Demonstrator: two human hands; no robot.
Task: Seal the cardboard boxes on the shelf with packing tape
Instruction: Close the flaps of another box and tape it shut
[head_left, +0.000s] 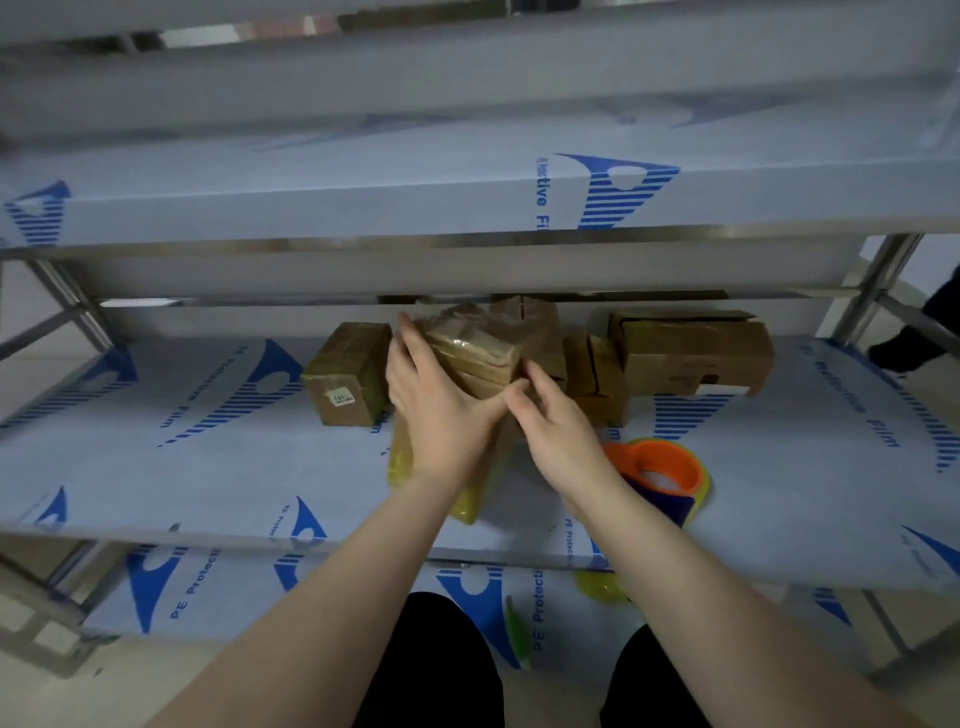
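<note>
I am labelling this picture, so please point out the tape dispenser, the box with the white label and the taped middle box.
tape dispenser (621, 457): head view, orange ring, left side.
box with the white label (353, 353): head view, top face.
taped middle box (480, 338): head view, glossy taped top.

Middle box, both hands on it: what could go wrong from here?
1. The tape dispenser sits near the front edge of the shelf, right beside the right forearm. Drawing that arm back could knock it off.
2. The middle box reaches close to that same edge. The left hand and right hand seem only to press on it, so it might slide off.
</note>
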